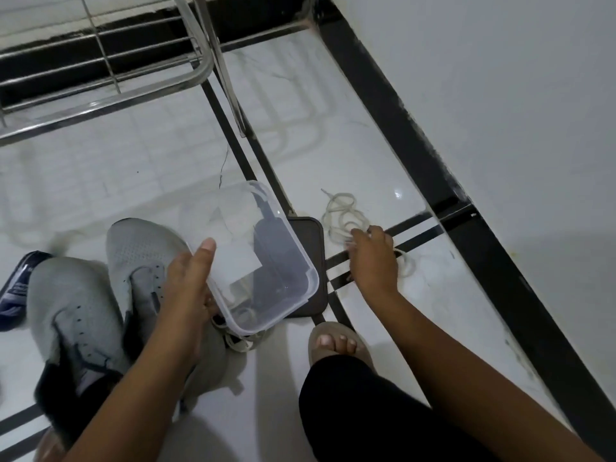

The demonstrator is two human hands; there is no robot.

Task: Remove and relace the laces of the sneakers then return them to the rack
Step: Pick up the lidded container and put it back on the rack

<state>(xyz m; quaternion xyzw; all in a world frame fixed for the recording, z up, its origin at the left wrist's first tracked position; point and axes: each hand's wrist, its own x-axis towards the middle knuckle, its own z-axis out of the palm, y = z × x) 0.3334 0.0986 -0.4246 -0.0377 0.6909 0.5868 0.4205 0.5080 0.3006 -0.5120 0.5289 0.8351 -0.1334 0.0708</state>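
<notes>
Two grey sneakers (83, 305) without laces lie on the white floor at the lower left, toes pointing away from me. My left hand (190, 288) holds a clear plastic container (266, 255) by its near edge, tilted up off the floor. A pale lace (340, 211) lies in a loose heap on the floor to the right, and my right hand (373, 258) reaches down onto it, fingers curled into the strands. A second pale lace (240, 341) shows under the container's near corner.
A steel shoe rack (100, 81) stands at the upper left. A dark square lid (310, 258) lies under the container. A blue item (16, 288) sits at the far left. My sandalled foot (336, 345) and dark trouser leg are below. A white wall rises on the right.
</notes>
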